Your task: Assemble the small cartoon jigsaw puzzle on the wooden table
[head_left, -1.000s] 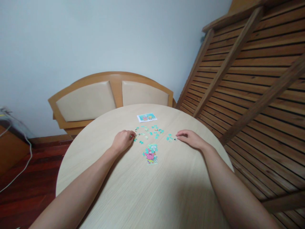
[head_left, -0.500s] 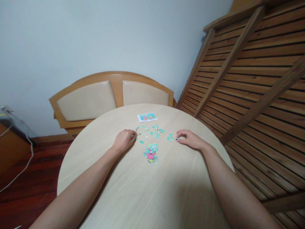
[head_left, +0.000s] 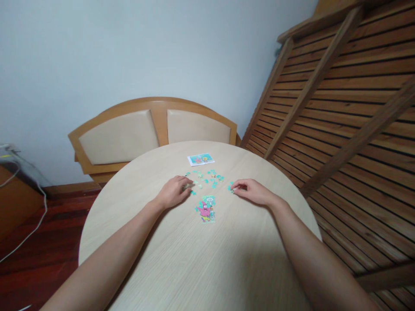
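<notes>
Left of the scattered jigsaw pieces, my left hand (head_left: 175,191) rests low over the table with fingers curled and a pale puzzle piece (head_left: 186,186) partly hidden between them. On the other side, my right hand (head_left: 253,191) pinches a small puzzle piece (head_left: 232,191) between thumb and fingers, beside a few teal pieces. Several loose teal pieces (head_left: 214,184) lie between the hands. Nearer to me is a joined puzzle section (head_left: 205,210) with a pink star figure and a pale green face.
A printed reference picture (head_left: 201,159) lies beyond the pieces on the round wooden table (head_left: 155,268). A padded headboard (head_left: 119,134) stands behind it against the wall. Wooden slats (head_left: 324,103) lean close along the right, and a white cable (head_left: 43,207) hangs at the left.
My right hand has moved left, and its fingertips have come closer to the loose pieces. My left hand has shifted slightly right, toward the pieces. The joined section has stayed put.
</notes>
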Available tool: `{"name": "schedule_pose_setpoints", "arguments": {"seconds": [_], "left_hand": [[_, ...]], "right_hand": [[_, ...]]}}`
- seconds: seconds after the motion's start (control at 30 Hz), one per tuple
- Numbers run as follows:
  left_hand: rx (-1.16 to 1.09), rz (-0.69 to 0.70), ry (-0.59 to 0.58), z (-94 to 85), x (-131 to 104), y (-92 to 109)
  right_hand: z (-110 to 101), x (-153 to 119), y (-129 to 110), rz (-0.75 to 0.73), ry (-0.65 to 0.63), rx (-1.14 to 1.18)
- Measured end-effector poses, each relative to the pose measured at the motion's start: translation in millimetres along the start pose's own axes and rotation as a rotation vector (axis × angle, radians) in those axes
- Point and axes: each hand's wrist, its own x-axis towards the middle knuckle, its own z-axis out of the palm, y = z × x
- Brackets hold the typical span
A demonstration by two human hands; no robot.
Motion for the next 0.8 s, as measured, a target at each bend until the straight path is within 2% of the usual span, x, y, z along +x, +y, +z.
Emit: {"name": "schedule_pose_setpoints", "arguments": {"seconds": [0.13,0.37,0.5,0.63,0.8], "left_hand": [[0.088,-0.159,0.020,-2.1,-0.9,-18.9],[0.199,-0.418,0.051,-5.4,-3.7,-30.0],[0.178,-0.487,0.046,-4.7,-6.2,-38.5],[0.144,-0.405,0.060,-1.9,-4.8,-41.2],[0.045,-0.084,0.042,6.6,0.4,-27.0]], "right_hand": [[0.4,0.5,-0.6,0.018,-0.014,-0.007],[0.1,0.8,-0.3,0.016,-0.020,-0.038],[-2.3,0.9,5.8,0.024,-0.014,-0.071],[-3.2,1.2,10.9,0.043,0.011,-0.099],[-2.9,1.3,13.1,0.050,-0.003,-0.105]]}}
